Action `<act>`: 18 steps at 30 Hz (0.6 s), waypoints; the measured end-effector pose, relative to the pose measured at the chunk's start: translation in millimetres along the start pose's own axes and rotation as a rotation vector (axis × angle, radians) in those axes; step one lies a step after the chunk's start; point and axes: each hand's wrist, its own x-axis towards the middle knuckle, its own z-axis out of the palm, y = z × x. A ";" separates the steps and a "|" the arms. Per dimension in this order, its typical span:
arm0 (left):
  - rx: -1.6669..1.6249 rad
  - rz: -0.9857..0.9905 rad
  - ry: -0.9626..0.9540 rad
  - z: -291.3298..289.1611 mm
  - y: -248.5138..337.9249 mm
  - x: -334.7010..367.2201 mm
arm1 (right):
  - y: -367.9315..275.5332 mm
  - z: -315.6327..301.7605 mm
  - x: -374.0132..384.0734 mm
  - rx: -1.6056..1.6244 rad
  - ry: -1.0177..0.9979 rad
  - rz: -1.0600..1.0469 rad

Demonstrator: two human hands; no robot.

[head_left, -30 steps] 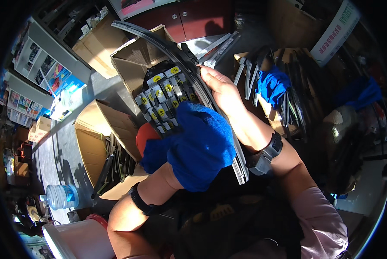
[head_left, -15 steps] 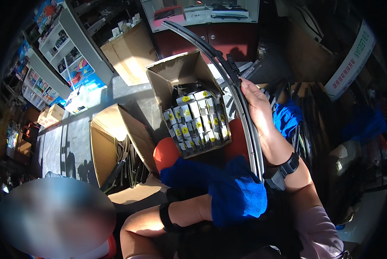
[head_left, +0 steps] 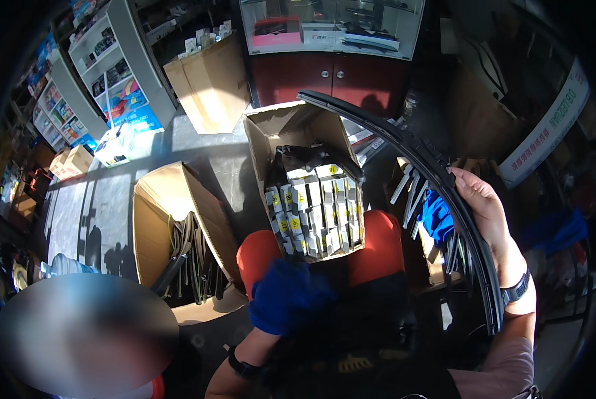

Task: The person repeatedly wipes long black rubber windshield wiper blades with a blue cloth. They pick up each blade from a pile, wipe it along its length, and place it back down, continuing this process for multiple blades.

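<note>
My right hand point(head_left: 481, 203) grips a long curved black wiper blade point(head_left: 411, 145) near its middle. The blade arcs from above the middle carton down to my right forearm. My left hand is hidden under a bunched blue cloth point(head_left: 286, 299), apart from the blade and low in front of me. The cloth is smeared by motion, and its fingers do not show. Between my red-clad knees stands an open carton point(head_left: 264, 143) packed with slim white boxes point(head_left: 311, 206) bearing yellow labels.
At the left, another open carton point(head_left: 153, 219) holds several dark strips point(head_left: 195, 259). More blades and a second blue cloth point(head_left: 436, 216) lie at the right. A glass cabinet point(head_left: 331, 76) stands ahead, beside a tall carton point(head_left: 211, 83). A person with a blurred head point(head_left: 85, 336) is at the lower left.
My right hand has carried the wiper blade rightward and lower. My left hand, with the blue cloth, has come off the blade's lower end and moved left.
</note>
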 end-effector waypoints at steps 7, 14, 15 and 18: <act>-0.054 -0.178 -0.198 10.7 -15.2 -20.6 | -25.2 -10.8 -13.1 -0.259 -0.082 -0.095; -0.080 -0.244 0.020 -10.0 -15.7 -10.5 | 2.4 42.8 102.5 -0.432 -0.221 0.046; -0.059 -0.291 -0.042 -3.4 -17.2 -21.1 | 7.4 60.1 125.6 -0.409 -0.229 0.083; -0.054 -0.353 -0.049 16.9 -16.8 -31.8 | 32.1 80.8 188.4 -0.345 -0.242 0.095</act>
